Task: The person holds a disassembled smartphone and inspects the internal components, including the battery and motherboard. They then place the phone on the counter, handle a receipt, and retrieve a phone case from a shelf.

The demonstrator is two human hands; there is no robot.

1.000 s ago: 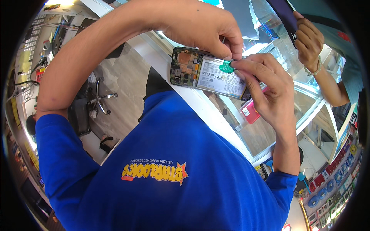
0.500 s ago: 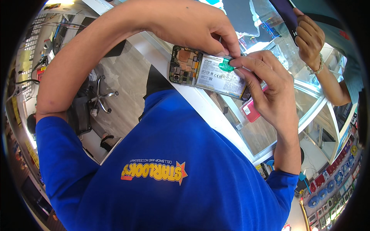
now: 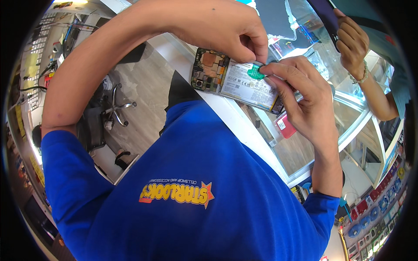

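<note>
An opened smartphone [image 3: 210,69] lies tilted in front of me, its back cover off and its circuit board bare at the left end. Its white battery [image 3: 244,89] carries a green tab [image 3: 255,73] near the far edge. My left hand [image 3: 230,32] reaches over from the left, thumb and forefinger closed at the phone's far edge; its fingertips are partly hidden. My right hand [image 3: 307,89] comes from the right, thumb and forefinger pinched over the battery at the green tab's right end. The pinch itself is partly covered by the fingers.
Under the phone runs the white edge [image 3: 248,130] of a glass-topped counter. A red packet [image 3: 286,127] shows below my right hand. Across the counter another person's hand [image 3: 352,45] holds a dark phone [image 3: 324,19]. A wheeled chair [image 3: 115,106] stands at left.
The view has shifted slightly. Both hands keep nearly the same places at the phone, and the other person's hand has moved slightly in the picture.
</note>
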